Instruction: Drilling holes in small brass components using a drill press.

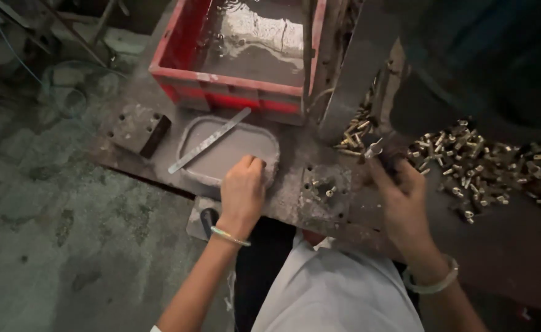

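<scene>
Near the bench's front edge, left hand [242,184] rests curled on the right rim of a shallow grey tray [204,161]; fingers bent, whether they pinch anything cannot be told. A flat metal strip [209,141] lies diagonally across the tray, long axis running from lower left to upper right. Right hand [399,190] sits further right, fingers closed around a small brass fitting [374,148] at the near fringe of the heap of brass fittings [485,163]. Between both hands: a metal fixture block [326,193]. Red crate [233,86] stands behind the tray. Heap lies right of the right hand, nearest to it.
</scene>
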